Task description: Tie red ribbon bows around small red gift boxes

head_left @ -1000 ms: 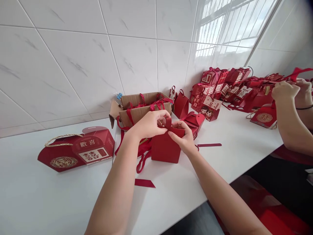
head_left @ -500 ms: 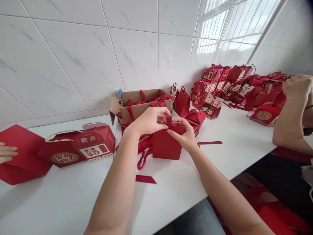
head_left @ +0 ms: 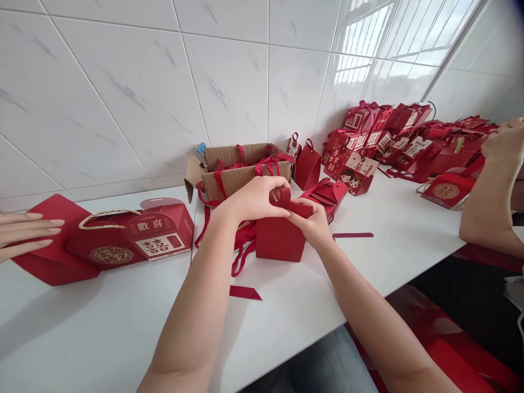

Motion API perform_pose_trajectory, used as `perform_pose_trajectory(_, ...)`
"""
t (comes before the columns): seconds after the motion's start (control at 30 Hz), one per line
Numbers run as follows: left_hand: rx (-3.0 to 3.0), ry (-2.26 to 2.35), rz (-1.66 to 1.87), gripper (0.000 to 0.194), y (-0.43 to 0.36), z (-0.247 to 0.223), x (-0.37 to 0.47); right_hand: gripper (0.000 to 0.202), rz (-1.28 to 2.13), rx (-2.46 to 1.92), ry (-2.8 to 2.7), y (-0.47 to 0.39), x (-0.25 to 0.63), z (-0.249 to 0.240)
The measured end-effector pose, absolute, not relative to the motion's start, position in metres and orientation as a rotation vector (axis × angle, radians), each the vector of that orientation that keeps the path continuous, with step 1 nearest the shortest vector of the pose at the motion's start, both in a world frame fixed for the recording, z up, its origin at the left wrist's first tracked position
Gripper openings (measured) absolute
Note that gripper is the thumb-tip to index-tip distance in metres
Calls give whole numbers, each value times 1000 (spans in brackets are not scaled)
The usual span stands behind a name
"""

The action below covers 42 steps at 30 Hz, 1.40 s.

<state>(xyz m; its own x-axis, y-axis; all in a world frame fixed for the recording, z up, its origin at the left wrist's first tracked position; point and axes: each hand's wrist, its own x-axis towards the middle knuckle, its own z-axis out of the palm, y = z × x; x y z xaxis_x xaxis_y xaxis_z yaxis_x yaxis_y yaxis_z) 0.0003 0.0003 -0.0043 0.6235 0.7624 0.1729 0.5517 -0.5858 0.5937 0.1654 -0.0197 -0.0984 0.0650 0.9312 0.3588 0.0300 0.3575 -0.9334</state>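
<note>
A plain red gift box [head_left: 280, 240] stands upright on the white table in front of me. My left hand [head_left: 257, 199] is closed at its top, fingers curled around a red strap loop [head_left: 285, 194]. My right hand [head_left: 310, 219] grips the upper right edge of the box, thumb on the near face and fingers behind. Both thumbs meet near the top edge. Red ribbons [head_left: 242, 256] hang and lie just left of the box, and a cut ribbon piece [head_left: 245, 293] lies nearer to me. Behind the right hand sits another red box [head_left: 327, 195].
An open cardboard carton [head_left: 233, 180] with ribbons stands against the tiled wall. Printed red boxes [head_left: 159, 232] are at left, where another person's hand [head_left: 28, 232] touches a plain red one. More boxes [head_left: 393, 134] are piled at right, near a co-worker's arm [head_left: 487, 191]. A red strap [head_left: 354, 235] lies at right.
My left hand's fingers have shifted, the thumb now stretched along the box top, and the strap loop leans further right. At left, the other person's hand has moved right over the plain box.
</note>
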Motion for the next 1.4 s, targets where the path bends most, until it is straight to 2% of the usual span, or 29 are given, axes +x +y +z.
perform_pose_trajectory(0.53,2322,1102,596,20,-3,-1,3,26,786,-967,-1370,-19,165,-102)
perform_pose_trajectory(0.67,2264,1123,605,19,-2,-3,2,31,840,-922,-1372,-19,165,-104)
perform_pose_trajectory(0.87,2264,1109,629,30,-1,-5,0,34,875,-901,-1356,-19,164,-105)
perform_pose_trajectory(1.03,2262,1088,638,30,-2,-3,0,34,902,-899,-1367,-20,164,-103)
perform_pose_trajectory(1.23,2214,1095,613,31,-1,-1,-3,29,773,-972,-1384,-18,163,-102)
perform_pose_trajectory(1.4,2185,1062,614,30,3,-4,-3,36,704,-912,-1437,-20,164,-102)
